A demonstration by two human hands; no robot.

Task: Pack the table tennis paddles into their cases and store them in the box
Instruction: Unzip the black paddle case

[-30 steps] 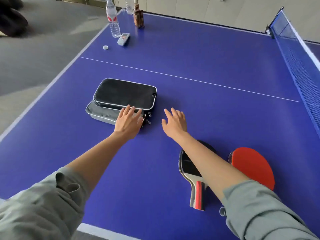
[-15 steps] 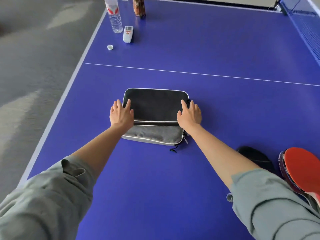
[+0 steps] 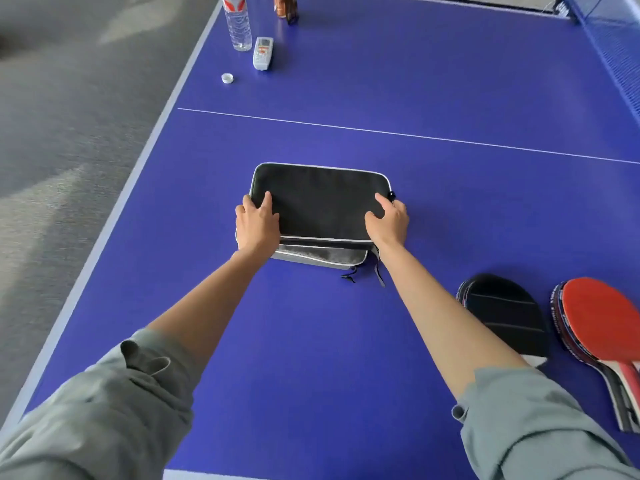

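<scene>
Two hands are on the stacked cases in the middle of the blue table [image 3: 311, 341]. The left hand [image 3: 257, 225] grips the left edge of the black case [image 3: 320, 199], thumb laid on the top panel and fingers curled over the side. The right hand [image 3: 388, 220] grips the right edge the same way, thumb on top and fingers wrapped round the corner beside the zipper pull. Under the black case lies a grey case [image 3: 322, 255], its near edge showing between the wrists, with zipper cords trailing onto the table toward the person. Well to the right, near the right forearm, a black-faced paddle [image 3: 505, 313] lies flat, and just beside it a red-faced paddle [image 3: 602, 320] overlaps another paddle beneath, handles pointing toward the person. At the far left corner stand a water bottle [image 3: 239, 26] and a brown bottle [image 3: 285, 6], with a remote control [image 3: 263, 53] and a bottle cap [image 3: 227, 78] lying near them. The net [image 3: 613, 39] runs along the far right.
</scene>
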